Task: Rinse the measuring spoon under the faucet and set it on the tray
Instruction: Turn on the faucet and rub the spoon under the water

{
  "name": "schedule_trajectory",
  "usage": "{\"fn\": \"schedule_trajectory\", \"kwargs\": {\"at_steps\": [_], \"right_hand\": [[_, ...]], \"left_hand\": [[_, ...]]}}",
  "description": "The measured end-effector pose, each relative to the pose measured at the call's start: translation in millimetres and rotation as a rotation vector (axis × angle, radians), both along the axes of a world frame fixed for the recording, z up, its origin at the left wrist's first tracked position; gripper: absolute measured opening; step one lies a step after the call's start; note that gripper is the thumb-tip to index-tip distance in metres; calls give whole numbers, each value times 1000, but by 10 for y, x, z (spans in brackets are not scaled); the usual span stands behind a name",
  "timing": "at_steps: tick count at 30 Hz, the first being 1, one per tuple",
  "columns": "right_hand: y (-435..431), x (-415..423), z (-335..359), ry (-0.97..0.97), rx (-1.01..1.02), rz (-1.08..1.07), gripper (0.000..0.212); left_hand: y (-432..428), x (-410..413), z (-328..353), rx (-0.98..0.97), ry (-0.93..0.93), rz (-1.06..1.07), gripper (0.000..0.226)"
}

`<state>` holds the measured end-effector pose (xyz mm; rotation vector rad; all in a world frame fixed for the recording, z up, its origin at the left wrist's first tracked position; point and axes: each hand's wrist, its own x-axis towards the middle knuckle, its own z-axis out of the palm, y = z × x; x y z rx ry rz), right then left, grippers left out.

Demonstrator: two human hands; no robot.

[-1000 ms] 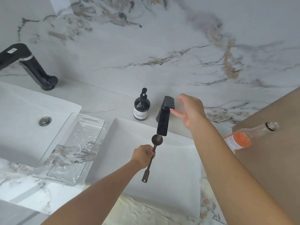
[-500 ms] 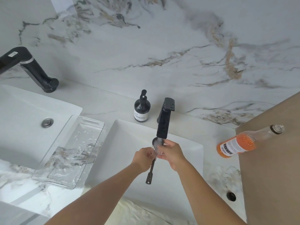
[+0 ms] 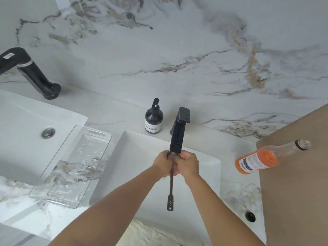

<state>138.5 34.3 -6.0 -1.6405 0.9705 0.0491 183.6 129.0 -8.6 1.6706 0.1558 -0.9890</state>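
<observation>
The dark metal measuring spoon (image 3: 171,190) hangs with its perforated handle end pointing toward me over the white sink (image 3: 138,148). Its bowl is hidden between my hands, right under the spout of the black faucet (image 3: 178,134). My left hand (image 3: 162,164) grips the upper handle. My right hand (image 3: 188,164) is closed around the bowl end, touching my left hand. The clear glass tray (image 3: 71,167) lies to the left, on the counter between the two sinks, with water drops on it.
A dark soap pump bottle (image 3: 154,118) stands behind the sink, left of the faucet. An orange drink bottle (image 3: 262,159) lies on its side at the right, by a brown surface (image 3: 301,174). A second sink (image 3: 26,125) and black faucet (image 3: 32,73) sit at far left.
My right hand came down from the faucet's top and closed around the spoon's bowl under the spout. My left hand slid up the handle, closer to the spout.
</observation>
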Motion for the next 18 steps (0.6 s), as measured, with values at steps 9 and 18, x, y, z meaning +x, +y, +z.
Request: {"fn": "schedule_trajectory", "kwargs": {"at_steps": [9,18], "right_hand": [[76,-99,13,5,-25,23,30],[-422,-36,211,282,-69,615,33]], "left_hand": [[-8,59,-83,-41,-49,256,27],[67,137,52,-299,102,120,28]]}}
